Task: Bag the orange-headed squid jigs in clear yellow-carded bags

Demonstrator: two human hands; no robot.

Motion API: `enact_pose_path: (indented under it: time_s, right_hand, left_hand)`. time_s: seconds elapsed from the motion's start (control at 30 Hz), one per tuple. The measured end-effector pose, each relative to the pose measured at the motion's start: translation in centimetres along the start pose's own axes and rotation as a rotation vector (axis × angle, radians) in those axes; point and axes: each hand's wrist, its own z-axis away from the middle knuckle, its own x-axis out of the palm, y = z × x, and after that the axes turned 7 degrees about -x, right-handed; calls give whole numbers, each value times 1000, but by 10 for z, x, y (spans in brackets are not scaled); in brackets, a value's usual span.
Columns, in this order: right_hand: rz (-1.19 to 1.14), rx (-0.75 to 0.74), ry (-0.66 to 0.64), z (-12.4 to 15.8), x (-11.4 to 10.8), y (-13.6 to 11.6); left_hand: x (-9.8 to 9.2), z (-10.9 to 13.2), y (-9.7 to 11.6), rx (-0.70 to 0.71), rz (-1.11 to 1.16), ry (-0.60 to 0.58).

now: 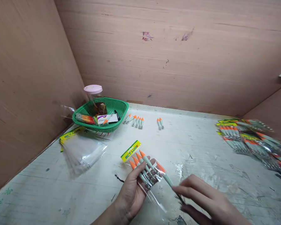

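Note:
My left hand (131,190) holds a clear plastic bag (140,165) with a yellow BCT LURE header, with several orange-tipped pale green lures inside it. My right hand (201,198) pinches one more lure (166,176) by its hook end, its orange tip lying at the bag's open side. Both hands are near the front edge of the white table (196,150).
A stack of empty bags (81,148) lies at left. A green basket (100,114) with small items and a pink-lidded jar (93,90) stand at back left. Loose lures (135,120) and a pair (160,122) lie behind. Filled packs (253,139) pile at right. Brown board walls enclose the table.

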Motion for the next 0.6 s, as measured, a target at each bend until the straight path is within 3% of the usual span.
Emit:
enact_pose_path:
  time_s: [0.13, 0.2, 0.6]
  right_hand:
    - [162, -13, 173, -6, 20, 3]
    - [199, -21, 188, -4, 21, 3]
    - [-8, 81, 293, -5, 26, -7]
  left_hand:
    - [1, 3, -3, 22, -34, -25]
    - [1, 3, -3, 43, -41, -17]
    - [3, 6, -4, 49, -33, -59]
